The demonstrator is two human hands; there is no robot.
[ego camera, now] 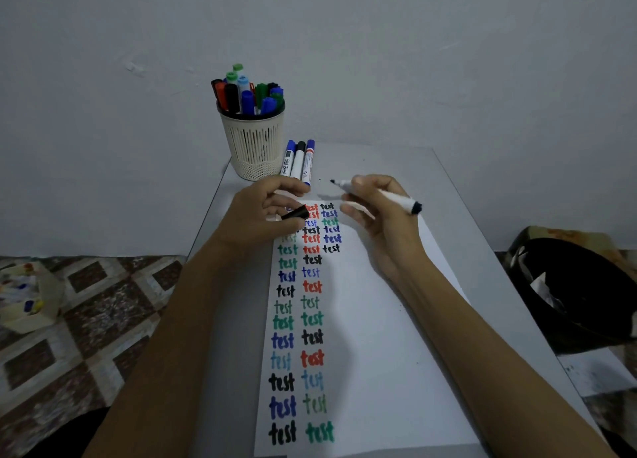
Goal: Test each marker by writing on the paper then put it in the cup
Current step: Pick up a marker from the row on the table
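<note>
Marker [396,198] with a white barrel and a black end sits uncapped in your right hand [379,216]. Your thumb and curled fingers pinch it near the front, and its dark tip points left, toward your other hand. The tip hangs over the far end of the paper [372,319], with its shadow falling on the sheet below.

Your left hand [262,213] pinches the black cap [295,213] between thumb and fingers, low over the top of the written columns. Both hands are near each other but apart.

The paper lies lengthwise on the grey bench [482,233]. It carries two long columns of the word "test" in black, blue, green and red, and a short third column at the far end.

The cream slotted cup [255,140] stands at the far left corner of the bench, packed with capped markers [246,94] in black, red, blue and green. Just to its right, three more capped markers [298,159] lie side by side, two blue with a black one between them, their near ends close to your left fingers.

Patterned floor tiles [86,319] show on the left and a black bin [579,292] on the right.
</note>
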